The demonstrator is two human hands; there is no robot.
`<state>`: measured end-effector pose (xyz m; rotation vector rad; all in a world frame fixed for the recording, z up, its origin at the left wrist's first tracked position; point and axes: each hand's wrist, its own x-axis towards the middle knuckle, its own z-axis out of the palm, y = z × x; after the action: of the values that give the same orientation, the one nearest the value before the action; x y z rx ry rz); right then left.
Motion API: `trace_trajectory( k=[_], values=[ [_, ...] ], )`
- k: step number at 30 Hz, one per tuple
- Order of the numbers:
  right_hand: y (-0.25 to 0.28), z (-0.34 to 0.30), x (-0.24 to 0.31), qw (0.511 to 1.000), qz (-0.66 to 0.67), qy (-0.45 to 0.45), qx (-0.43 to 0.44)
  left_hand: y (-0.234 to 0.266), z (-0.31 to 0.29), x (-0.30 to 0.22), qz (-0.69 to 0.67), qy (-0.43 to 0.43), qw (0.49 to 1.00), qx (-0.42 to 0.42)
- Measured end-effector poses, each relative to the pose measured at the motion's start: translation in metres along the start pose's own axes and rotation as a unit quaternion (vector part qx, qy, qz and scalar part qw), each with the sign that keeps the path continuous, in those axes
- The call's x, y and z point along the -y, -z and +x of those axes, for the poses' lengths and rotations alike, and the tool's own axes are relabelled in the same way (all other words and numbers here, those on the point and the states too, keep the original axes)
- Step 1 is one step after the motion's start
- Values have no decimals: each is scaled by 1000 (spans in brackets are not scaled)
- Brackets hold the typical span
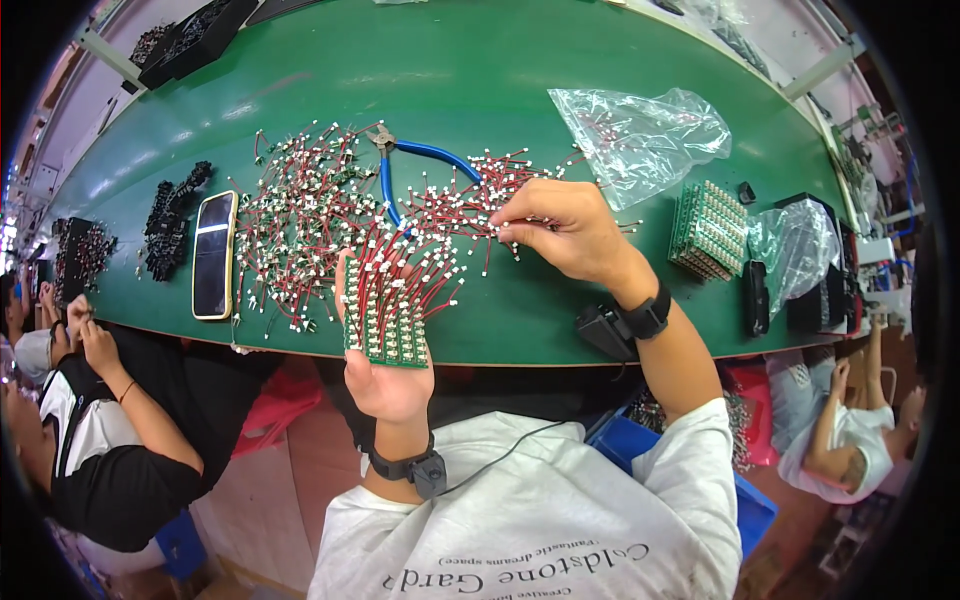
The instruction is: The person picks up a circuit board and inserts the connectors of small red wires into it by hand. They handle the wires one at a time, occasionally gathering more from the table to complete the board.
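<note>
A green circuit board panel (400, 345) rests across my left hand (388, 388), which grips it from beneath near the table's front edge. Rows of red wires with white plugs stick up from its far part. My right hand (565, 228) is to the right of the panel, thumb and forefinger pinched over a heap of loose red wire leads (440, 205). A lead seems to be between those fingertips, though most of it is hidden. Wire cutters with blue handles (430, 150) lie open just beyond the heap.
Small wired boards (305, 200) are piled left of the panel, beside a phone (213, 255) and black parts (172, 225). At right are a clear plastic bag (650, 145), stacked green panels (708, 232) and a black box (815, 270). Other people sit at both sides.
</note>
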<state>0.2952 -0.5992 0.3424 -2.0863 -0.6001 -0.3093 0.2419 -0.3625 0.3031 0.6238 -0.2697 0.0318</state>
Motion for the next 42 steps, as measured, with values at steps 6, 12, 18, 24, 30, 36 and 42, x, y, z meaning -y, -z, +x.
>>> trace_trajectory(
  k=[6,12,18,24,30,36,42],
  values=[
    [-23,3,22,995,81,-40,-52,-3,5,2,6,-16,1000,2],
    [-33,-8,52,995,96,19,-9,-6,7,7,8,-32,998,-55],
    [-52,-15,65,994,99,40,20,-16,7,5,24,-13,996,-89],
    [-65,-21,61,998,49,31,-1,-23,1,8,62,2,996,-66],
    [-66,-24,56,999,-7,47,4,-27,2,8,69,4,996,-58],
    [-68,-24,57,999,3,41,1,-27,1,8,83,10,995,-63],
    [-67,-24,57,999,-5,36,16,-27,1,7,89,21,994,-62]
  ],
)
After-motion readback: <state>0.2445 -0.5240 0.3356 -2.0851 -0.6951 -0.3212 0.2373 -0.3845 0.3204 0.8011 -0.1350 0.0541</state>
